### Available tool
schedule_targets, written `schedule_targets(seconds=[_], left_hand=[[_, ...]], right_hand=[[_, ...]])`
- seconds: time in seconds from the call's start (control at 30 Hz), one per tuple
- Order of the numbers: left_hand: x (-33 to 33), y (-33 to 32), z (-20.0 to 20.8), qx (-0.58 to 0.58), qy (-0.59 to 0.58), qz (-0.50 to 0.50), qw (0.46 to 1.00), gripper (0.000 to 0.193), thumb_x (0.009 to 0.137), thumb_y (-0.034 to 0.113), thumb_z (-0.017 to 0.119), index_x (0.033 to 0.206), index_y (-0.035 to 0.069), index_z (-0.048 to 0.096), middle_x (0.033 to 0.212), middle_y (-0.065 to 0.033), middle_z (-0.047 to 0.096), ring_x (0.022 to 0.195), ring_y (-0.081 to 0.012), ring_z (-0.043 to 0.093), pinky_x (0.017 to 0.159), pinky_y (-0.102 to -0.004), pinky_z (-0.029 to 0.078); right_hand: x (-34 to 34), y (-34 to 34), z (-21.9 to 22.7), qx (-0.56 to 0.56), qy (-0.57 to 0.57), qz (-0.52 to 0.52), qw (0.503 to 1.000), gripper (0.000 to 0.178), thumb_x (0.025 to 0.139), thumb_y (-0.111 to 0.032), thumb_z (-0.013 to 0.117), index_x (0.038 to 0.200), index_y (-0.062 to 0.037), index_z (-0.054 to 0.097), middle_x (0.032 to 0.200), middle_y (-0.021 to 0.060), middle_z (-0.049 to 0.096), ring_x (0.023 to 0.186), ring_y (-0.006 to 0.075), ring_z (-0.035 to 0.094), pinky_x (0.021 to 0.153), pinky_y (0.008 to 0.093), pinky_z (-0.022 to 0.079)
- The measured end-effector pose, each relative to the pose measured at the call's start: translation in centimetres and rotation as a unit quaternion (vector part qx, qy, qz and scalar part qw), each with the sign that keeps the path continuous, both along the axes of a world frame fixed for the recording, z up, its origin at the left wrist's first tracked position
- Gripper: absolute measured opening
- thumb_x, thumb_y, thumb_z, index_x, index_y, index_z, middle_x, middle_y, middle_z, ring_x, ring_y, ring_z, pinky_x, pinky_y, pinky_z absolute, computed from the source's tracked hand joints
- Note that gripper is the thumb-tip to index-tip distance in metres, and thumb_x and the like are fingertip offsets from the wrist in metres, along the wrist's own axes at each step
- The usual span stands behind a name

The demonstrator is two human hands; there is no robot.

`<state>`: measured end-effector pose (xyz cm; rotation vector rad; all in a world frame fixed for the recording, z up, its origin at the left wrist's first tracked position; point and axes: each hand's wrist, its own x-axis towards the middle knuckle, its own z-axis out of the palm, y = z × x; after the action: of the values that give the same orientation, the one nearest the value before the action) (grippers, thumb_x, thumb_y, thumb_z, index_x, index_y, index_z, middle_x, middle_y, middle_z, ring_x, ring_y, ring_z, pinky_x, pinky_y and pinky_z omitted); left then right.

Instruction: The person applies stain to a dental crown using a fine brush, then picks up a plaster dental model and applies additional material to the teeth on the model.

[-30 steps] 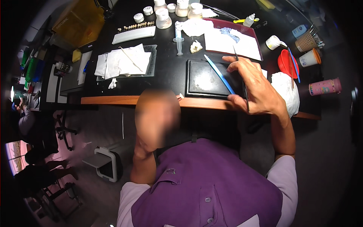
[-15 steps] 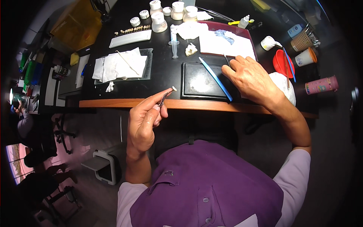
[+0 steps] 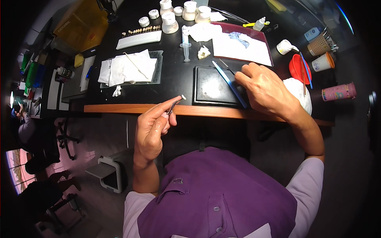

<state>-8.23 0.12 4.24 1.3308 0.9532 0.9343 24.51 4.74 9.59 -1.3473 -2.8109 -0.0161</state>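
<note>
Over the near table edge, my left hand (image 3: 150, 133) is closed on small dark curved tweezers (image 3: 172, 107). A tiny whitish tooth-shaped piece (image 3: 183, 96) sits at their tip, by my index fingertip. My right hand (image 3: 264, 87) is closed round a thin dark instrument (image 3: 226, 65), whose narrow tip points away to the left; the rest is hidden under the fingers. Just left of that hand, a blue-handled tool (image 3: 232, 88) lies slanted across a flat black box (image 3: 212, 88). A small yellowish-white toothed model piece (image 3: 203, 52) rests beyond the box.
White tissues (image 3: 131, 69) lie on a glass slab at left, behind them a shade guide (image 3: 139, 39). Several jars (image 3: 170, 23) and a syringe (image 3: 185, 45) stand or lie farther back. A dark red tray (image 3: 268, 43), red bowl (image 3: 295, 68) and crumpled white tissue (image 3: 295, 93) are at right.
My right hand has drawn a little toward me, and the thin instrument's tip has swung left, over the far side of the black box. My left hand has barely moved.
</note>
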Motion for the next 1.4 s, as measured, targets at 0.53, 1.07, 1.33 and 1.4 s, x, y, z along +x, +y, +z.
schedule_targets(seconds=[0.53,1.07,1.33,1.4], left_hand=[[0.3,0.5,0.6,0.016,0.01,-0.006,1.0,0.045,0.102,0.01,0.043,0.141,-0.003,0.06,0.085,-0.0035,0.06,0.064,-0.0024,0.039,0.055,-0.0178,0.029],[0.6,0.1,0.7,0.002,0.002,0.006,1.0,0.046,0.099,0.008,0.042,0.138,-0.001,0.064,0.082,-0.002,0.058,0.064,-0.0034,0.04,0.059,-0.0201,0.034],[0.5,0.1,0.7,-0.022,-0.014,0.012,1.0,0.048,0.097,0.008,0.045,0.141,-0.002,0.061,0.084,-0.0019,0.058,0.064,-0.0027,0.039,0.059,-0.0189,0.033],[0.6,0.2,0.6,-0.023,-0.017,0.015,0.999,0.049,0.096,0.008,0.046,0.142,-0.002,0.06,0.084,-0.0018,0.058,0.065,-0.0025,0.039,0.059,-0.0185,0.032]], right_hand=[[-1.3,-1.7,-1.3,-0.033,0.181,-0.069,0.981,0.016,0.081,0.003,0.065,0.095,0.0009,0.058,0.086,0.0195,0.055,0.071,0.0424,0.064,0.064,0.0521,0.052],[-1.3,-2.1,-1.2,-0.055,0.216,-0.092,0.97,0.018,0.085,-0.001,0.066,0.1,0.0001,0.057,0.089,0.0193,0.056,0.078,0.0431,0.064,0.069,0.0521,0.052],[-1.3,-1.2,-0.5,0.017,0.231,-0.086,0.969,0.015,0.083,0.004,0.069,0.094,-0.0005,0.06,0.088,0.0146,0.059,0.074,0.0328,0.065,0.066,0.0404,0.053],[-1.9,0.0,-0.3,0.052,0.236,-0.069,0.968,0.013,0.083,0.003,0.07,0.091,-0.0007,0.061,0.087,0.0144,0.062,0.079,0.0341,0.067,0.067,0.0415,0.053]])
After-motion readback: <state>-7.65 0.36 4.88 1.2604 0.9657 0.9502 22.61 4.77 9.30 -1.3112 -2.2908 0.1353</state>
